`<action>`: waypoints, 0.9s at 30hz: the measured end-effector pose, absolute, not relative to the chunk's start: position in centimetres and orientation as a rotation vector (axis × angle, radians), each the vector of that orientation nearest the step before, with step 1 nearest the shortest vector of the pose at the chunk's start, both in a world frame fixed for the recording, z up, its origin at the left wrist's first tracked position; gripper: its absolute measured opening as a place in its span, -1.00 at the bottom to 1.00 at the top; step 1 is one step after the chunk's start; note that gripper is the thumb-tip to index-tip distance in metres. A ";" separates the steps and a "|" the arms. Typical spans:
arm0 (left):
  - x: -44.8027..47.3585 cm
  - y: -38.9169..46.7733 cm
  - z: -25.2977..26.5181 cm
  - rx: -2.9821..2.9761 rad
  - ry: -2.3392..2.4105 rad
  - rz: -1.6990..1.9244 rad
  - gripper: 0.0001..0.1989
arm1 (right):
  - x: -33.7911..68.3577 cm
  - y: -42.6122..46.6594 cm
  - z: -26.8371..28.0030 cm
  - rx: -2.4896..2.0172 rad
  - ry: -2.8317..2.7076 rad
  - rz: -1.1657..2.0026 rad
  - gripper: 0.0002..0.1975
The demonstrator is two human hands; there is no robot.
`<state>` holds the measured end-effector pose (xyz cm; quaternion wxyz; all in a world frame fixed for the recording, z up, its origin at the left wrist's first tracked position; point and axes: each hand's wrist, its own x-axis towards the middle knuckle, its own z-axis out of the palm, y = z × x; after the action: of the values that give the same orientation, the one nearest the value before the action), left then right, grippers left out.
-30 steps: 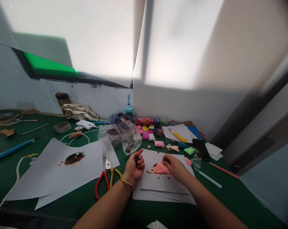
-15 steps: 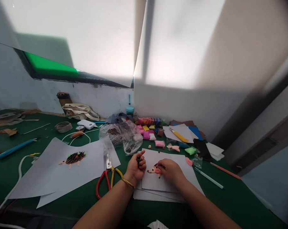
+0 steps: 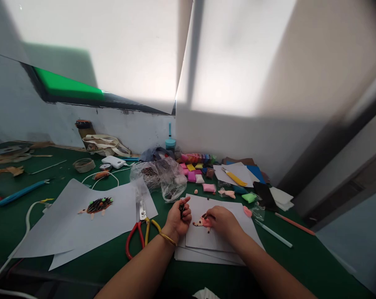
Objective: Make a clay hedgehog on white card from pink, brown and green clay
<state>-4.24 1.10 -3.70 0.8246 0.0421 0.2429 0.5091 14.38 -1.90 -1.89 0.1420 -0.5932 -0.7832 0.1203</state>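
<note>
My left hand (image 3: 179,216) rests palm up at the left edge of the white paper (image 3: 219,241), its fingers curled round a bunch of small dark seed-like pieces (image 3: 182,210). On that paper lies a flat pink clay hedgehog (image 3: 203,222) with a pointed snout and short legs. My right hand (image 3: 220,220) is over its back, fingertips pinched against it; what they pinch, if anything, is hidden. Further left, a second clay hedgehog (image 3: 97,208), covered with dark spines and green and orange balls, sits on another sheet (image 3: 113,222).
Red-and-yellow-handled pliers (image 3: 141,232) lie left of my left forearm. Behind the paper are a clear plastic bag (image 3: 172,182) with dark pieces, colored clay packets (image 3: 209,188) and a yellow cutter (image 3: 234,177). A white pen (image 3: 273,233) lies at right. A white cable (image 3: 28,220) runs along the left.
Both hands stay in nearly the same place, the right one still pinched at the pink hedgehog. The whole view has shifted very slightly.
</note>
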 end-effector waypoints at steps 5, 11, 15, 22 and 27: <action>-4.2 1.1 -3.6 0.096 0.517 1.086 -0.79 | 14.1 -2.0 -2.2 -1.665 -2.302 0.310 -0.79; -4.2 1.1 -3.7 0.097 0.513 1.081 -0.79 | 13.9 -2.1 -2.4 -1.672 -2.400 0.205 -0.76; -4.2 1.1 -3.7 0.109 0.517 1.079 -0.79 | 13.8 -2.1 -2.5 -1.678 -2.478 0.141 -0.81; -4.2 1.0 -3.6 0.108 0.522 1.082 -0.79 | 13.7 -2.0 -2.3 -1.717 -2.418 0.247 -0.82; -4.2 1.1 -3.7 0.112 0.533 1.081 -0.79 | 14.9 -2.2 -1.9 -1.747 -2.227 0.343 -0.82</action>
<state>-4.17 1.13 -3.67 0.8223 0.0527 0.2505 0.5082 14.94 -2.16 -1.88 0.1447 -0.6063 -0.7728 0.1189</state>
